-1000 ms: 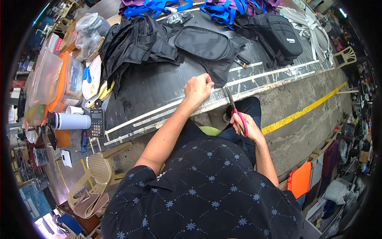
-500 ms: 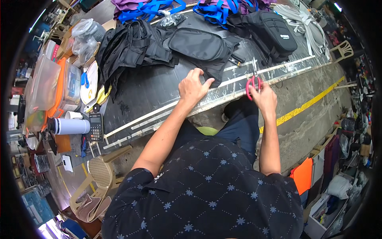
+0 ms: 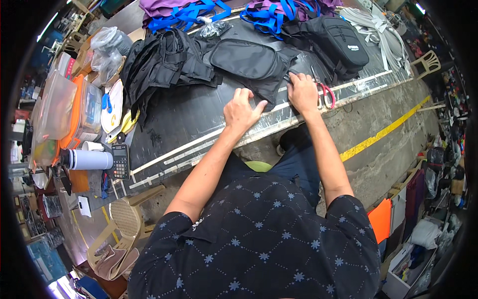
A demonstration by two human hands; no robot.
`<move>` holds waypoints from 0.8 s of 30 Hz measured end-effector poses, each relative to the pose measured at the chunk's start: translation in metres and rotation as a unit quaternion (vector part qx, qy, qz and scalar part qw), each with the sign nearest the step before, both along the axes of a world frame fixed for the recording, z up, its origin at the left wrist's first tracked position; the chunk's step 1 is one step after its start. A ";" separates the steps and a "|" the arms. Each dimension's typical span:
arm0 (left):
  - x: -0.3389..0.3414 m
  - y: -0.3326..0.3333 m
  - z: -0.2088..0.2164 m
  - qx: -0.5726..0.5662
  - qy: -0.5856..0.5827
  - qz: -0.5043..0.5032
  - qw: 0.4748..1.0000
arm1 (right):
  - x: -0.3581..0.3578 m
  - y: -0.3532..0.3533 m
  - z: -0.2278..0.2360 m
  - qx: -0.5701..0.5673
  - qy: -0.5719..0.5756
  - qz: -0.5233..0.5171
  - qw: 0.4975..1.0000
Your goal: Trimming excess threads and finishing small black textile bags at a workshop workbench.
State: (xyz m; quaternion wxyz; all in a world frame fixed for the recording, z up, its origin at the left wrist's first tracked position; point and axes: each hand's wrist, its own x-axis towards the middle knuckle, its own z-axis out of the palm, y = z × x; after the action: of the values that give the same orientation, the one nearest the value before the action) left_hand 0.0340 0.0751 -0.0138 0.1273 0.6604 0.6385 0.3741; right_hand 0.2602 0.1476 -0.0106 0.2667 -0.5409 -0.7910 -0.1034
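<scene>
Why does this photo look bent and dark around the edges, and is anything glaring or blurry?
In the head view, the wide fisheye lens gently bows the black worktable's near edge and leaves a dark rim; head view, pale sheen on the tabletop; head view, left hand and right hand look reasonably sharp.

We see pinkish-red scissors handles [image 3: 332,94] right of centre, a plain black bag panel [image 3: 245,58] at upper centre, blue straps [image 3: 271,20] and purple cloth [image 3: 162,6] along the top, our black shirt [image 3: 254,239] in a blue floral lattice below.
</scene>
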 end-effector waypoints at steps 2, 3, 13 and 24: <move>0.001 0.003 0.007 -0.052 0.068 0.013 0.996 | -0.006 -0.005 0.000 -0.014 -0.007 -0.045 0.999; -0.002 0.006 0.004 -0.051 0.067 0.015 0.996 | -0.006 -0.008 0.001 -0.026 -0.024 -0.058 0.998; -0.016 -0.022 -0.018 0.047 0.007 -0.067 0.997 | 0.007 -0.058 0.037 -0.140 0.237 -0.012 0.961; -0.003 0.012 -0.018 -0.010 0.069 -0.003 0.998 | -0.066 -0.043 0.016 -0.248 0.537 0.043 0.805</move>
State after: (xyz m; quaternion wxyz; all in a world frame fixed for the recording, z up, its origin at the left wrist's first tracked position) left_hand 0.0315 0.0868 -0.0314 0.0908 0.6853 0.6473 0.3212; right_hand 0.1938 0.1042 0.0056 0.5097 -0.5235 -0.5427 0.4143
